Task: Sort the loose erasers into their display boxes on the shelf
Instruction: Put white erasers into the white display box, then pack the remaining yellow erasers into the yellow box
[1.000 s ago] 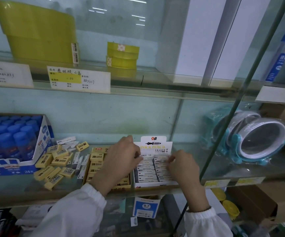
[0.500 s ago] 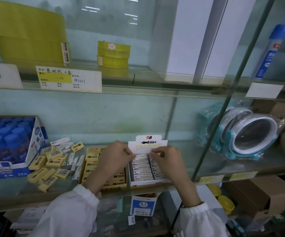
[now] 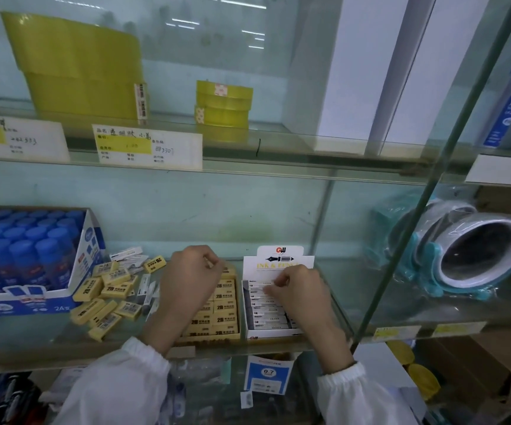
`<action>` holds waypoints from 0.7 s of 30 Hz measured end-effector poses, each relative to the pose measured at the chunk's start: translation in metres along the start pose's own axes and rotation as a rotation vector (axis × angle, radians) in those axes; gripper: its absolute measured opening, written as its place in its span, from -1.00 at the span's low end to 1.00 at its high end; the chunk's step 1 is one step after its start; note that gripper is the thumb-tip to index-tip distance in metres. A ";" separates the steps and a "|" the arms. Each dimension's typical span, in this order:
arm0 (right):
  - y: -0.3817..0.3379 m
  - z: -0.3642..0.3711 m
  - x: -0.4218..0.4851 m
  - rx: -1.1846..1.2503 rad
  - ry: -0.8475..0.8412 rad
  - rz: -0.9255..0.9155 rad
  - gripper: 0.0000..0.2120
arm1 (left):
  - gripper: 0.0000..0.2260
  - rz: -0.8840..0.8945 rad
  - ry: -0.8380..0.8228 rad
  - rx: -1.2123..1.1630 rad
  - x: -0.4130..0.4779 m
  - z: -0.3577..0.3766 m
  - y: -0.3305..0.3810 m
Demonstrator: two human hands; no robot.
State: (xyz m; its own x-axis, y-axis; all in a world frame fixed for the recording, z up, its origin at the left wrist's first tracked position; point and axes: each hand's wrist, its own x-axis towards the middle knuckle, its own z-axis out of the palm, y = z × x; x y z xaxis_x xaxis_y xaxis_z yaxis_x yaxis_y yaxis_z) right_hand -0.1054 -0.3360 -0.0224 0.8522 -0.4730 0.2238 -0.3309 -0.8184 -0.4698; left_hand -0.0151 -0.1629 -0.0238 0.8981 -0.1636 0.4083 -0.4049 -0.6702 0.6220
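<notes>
Landmark is the white box (image 3: 278, 260), standing on the glass shelf (image 3: 386, 308) with its header card upright and rows of white erasers (image 3: 266, 314) inside. The right hand (image 3: 301, 291) is over its back rows, fingers and thumb curled down and pinching one white eraser (image 3: 260, 284) that lies there. Touching the white box's left side is the yellow box (image 3: 214, 339), packed with yellow 2B erasers. The left hand (image 3: 191, 280) hangs above that box with its fingers curled in; I cannot tell whether it holds anything. Further left of the white box, past the left hand, loose erasers (image 3: 107, 289) lie scattered on the glass, mostly yellow, with a few white ones at the back. Beyond them, farthest left of the white box, is the glue box (image 3: 91, 237) full of blue caps.
</notes>
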 end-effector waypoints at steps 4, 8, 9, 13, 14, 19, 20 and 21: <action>-0.002 0.001 -0.002 -0.007 -0.005 -0.006 -0.84 | -0.90 -0.004 -0.047 0.070 0.002 -0.012 -0.017; -0.017 -0.005 -0.007 0.012 0.033 -0.083 -0.83 | -0.93 -0.051 -0.016 0.077 0.008 -0.036 -0.044; -0.024 -0.006 -0.008 0.031 0.019 -0.130 -0.82 | -0.94 -0.061 -0.011 0.084 0.010 -0.045 -0.053; -0.063 -0.013 -0.003 0.063 -0.211 -0.317 -0.79 | -0.99 -0.066 -0.013 0.180 0.014 -0.084 -0.083; -0.074 -0.013 0.001 0.059 -0.282 -0.361 -0.75 | -0.98 -0.063 -0.003 0.190 0.014 -0.092 -0.088; -0.125 0.012 0.023 0.059 -0.480 -0.595 -0.63 | -0.96 -0.069 0.027 0.249 0.005 -0.115 -0.099; -0.136 0.019 0.025 0.048 -0.496 -0.647 -0.61 | -0.98 -0.067 0.027 0.279 0.003 -0.119 -0.102; -0.144 0.025 0.025 0.043 -0.509 -0.690 -0.58 | -0.98 -0.059 0.016 0.312 0.001 -0.121 -0.103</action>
State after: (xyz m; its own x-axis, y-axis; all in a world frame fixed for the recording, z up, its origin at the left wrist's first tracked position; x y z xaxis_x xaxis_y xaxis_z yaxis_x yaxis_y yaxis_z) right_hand -0.0262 -0.2222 0.0293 0.9385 0.3389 0.0656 0.3355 -0.8511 -0.4037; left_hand 0.0065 -0.0065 -0.0069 0.9148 -0.1078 0.3894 -0.2773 -0.8684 0.4111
